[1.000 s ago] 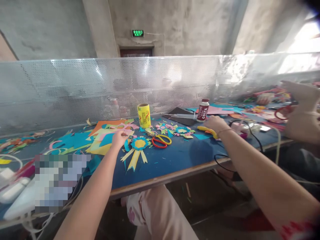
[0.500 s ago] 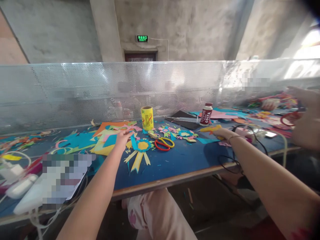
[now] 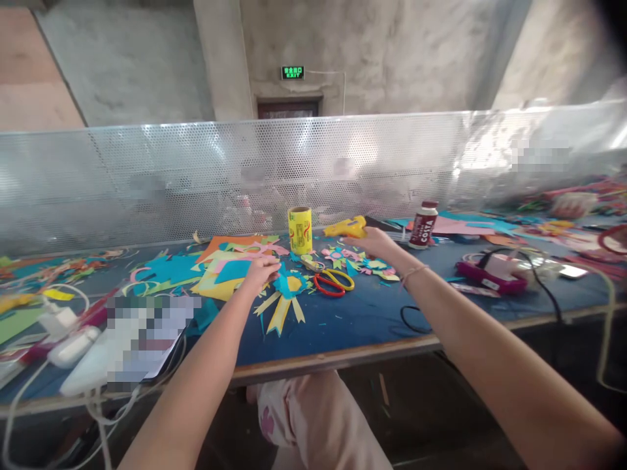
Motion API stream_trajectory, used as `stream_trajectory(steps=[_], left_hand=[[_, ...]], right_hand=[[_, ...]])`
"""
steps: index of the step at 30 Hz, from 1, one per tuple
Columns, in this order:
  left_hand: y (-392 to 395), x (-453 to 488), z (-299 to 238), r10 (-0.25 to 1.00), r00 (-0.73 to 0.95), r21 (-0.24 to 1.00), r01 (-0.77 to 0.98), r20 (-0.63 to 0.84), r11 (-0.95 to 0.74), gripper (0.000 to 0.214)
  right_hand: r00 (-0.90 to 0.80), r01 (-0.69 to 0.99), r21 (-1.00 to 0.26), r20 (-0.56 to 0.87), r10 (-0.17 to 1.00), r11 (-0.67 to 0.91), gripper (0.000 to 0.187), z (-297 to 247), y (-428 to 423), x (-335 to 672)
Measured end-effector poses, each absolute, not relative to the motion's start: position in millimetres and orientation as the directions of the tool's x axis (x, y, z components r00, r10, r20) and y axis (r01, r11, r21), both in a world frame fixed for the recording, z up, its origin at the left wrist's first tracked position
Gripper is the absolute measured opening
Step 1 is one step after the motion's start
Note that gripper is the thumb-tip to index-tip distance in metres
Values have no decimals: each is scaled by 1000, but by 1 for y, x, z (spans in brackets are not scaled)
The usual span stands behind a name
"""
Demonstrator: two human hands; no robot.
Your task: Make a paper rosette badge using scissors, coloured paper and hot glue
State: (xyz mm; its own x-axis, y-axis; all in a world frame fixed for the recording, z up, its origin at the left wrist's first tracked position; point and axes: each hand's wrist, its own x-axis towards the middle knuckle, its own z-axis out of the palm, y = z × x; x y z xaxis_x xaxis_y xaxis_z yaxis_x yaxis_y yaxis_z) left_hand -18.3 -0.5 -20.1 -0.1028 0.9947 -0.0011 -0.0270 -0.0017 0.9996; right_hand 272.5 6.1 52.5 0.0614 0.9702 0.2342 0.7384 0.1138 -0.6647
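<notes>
My right hand (image 3: pixel 369 241) is wrapped round a yellow hot glue gun (image 3: pixel 345 227), held above the table with its nozzle pointing left. My left hand (image 3: pixel 264 271) is closed in a pinch at the upper left edge of a paper rosette (image 3: pixel 292 284). The rosette has a blue ruffled ring, a yellow centre and yellow ribbon tails (image 3: pixel 280 314) spread toward me. Whether the fingers grip its rim or a separate blue strip is hard to see. Scissors (image 3: pixel 333 282) with red and yellow handles lie right of the rosette.
A yellow roll (image 3: pixel 300 232) stands behind the rosette, and a Costa bottle (image 3: pixel 424 225) stands farther right. Coloured paper scraps (image 3: pixel 171 271) cover the left side. A purple power strip (image 3: pixel 490 277) with cables lies to the right. A perforated metal screen (image 3: pixel 196 176) borders the table's back.
My right hand has brought the glue gun from the right side toward the middle, raising it. My left hand has stayed near the rosette, and the blue strip by its fingers now overlaps the rosette.
</notes>
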Motion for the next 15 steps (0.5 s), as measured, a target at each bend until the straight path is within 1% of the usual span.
stream_trajectory(steps=[3, 5, 9, 12, 15], left_hand=[[-2, -20, -20, 989, -145, 996, 92, 5, 9, 10], [-2, -21, -20, 990, -143, 992, 127, 5, 13, 9], [3, -21, -23, 993, -117, 992, 127, 5, 10, 10], [7, -21, -27, 995, -98, 995, 104, 15, -5, 11], [9, -22, -30, 997, -72, 997, 73, 12, -7, 20]], right_hand=[[35, 770, -627, 224, 974, 117, 38, 37, 6, 237], [31, 787, -603, 253, 967, 133, 36, 22, 7, 221], [-12, 838, -508, 351, 936, 201, 32, -4, 7, 206], [-48, 867, -443, 382, 923, 229, 33, -14, 2, 203], [-95, 895, -365, 404, 910, 256, 30, -16, -5, 199]])
